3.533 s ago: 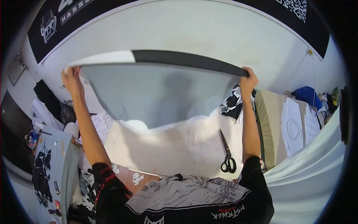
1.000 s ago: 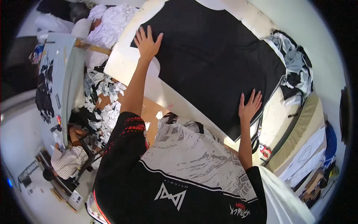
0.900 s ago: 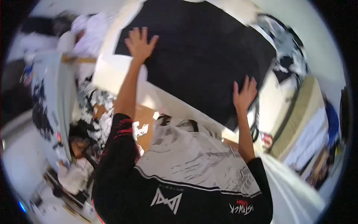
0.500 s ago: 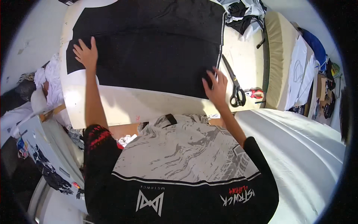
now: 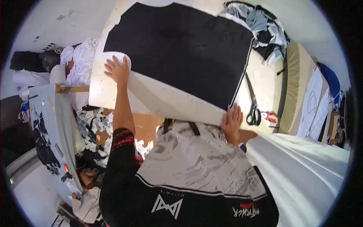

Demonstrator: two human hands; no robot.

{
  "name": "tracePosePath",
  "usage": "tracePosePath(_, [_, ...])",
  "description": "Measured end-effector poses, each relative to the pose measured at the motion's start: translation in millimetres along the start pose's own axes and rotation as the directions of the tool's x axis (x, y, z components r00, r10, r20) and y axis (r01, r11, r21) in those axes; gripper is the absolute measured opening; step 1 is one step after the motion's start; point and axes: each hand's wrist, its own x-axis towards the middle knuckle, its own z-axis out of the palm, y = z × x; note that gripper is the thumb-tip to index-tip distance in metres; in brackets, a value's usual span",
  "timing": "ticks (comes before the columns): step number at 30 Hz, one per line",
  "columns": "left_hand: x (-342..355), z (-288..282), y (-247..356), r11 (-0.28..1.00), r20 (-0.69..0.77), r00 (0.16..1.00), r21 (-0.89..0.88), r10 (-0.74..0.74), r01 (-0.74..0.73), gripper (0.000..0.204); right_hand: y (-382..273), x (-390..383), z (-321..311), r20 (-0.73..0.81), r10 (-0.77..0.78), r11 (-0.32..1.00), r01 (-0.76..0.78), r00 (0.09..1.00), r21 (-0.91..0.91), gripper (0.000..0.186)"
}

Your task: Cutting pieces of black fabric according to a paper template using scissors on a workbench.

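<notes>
A large black fabric piece (image 5: 177, 53) lies flat on the pale cutting table, with curved cut-outs along its outline and a thin white strip down its right side. Fingers spread, my left hand (image 5: 118, 69) rests on the white surface beside the fabric's curved left edge. At the fabric's near right corner, my right hand (image 5: 232, 120) lies with its fingers stretched out, by the table's front edge. Neither hand holds anything. Just right of the fabric are black-handled scissors (image 5: 253, 113) and red-handled pliers (image 5: 270, 117).
Grey, black and white cloth scraps (image 5: 264, 30) are heaped at the far right of the table. A cream padded roll (image 5: 295, 83) borders that side. White sheeting (image 5: 291, 166) spreads at the near right. Fabric offcuts (image 5: 94, 128) litter the floor at left.
My left hand has come off the black fabric onto the white surface beside it. The right hand has drawn back toward the table's front edge. The whole view has shifted and tilted.
</notes>
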Motion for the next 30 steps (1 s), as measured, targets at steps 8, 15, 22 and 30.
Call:
tracePosePath(8, [13.2,-5.9,6.7,0.986,-0.105,0.985,-0.111,-0.139,0.127,0.082,-0.2,-2.4,-10.6,0.006,0.045,0.993,-0.045,0.999,0.109,0.064])
tracePosePath(15, [-38.0,-34.4,19.9,0.946,-0.341,0.934,-0.324,-0.107,-0.010,0.069,66.3,-28.7,-32.4,-0.265,0.296,0.954,-0.270,0.918,0.131,0.065])
tracePosePath(22, [-196.9,-89.4,144.0,0.733,-0.223,0.952,-0.681,-0.209,0.002,0.059,128.9,-24.7,-63.8,0.010,0.246,0.966,-0.246,0.969,0.077,0.059])
tracePosePath(30, [-323.4,-161.7,228.5,0.783,-0.129,0.986,-0.623,-0.102,-0.001,0.045,175.7,-3.3,-101.7,0.483,0.093,0.921,-0.260,0.871,0.290,0.019])
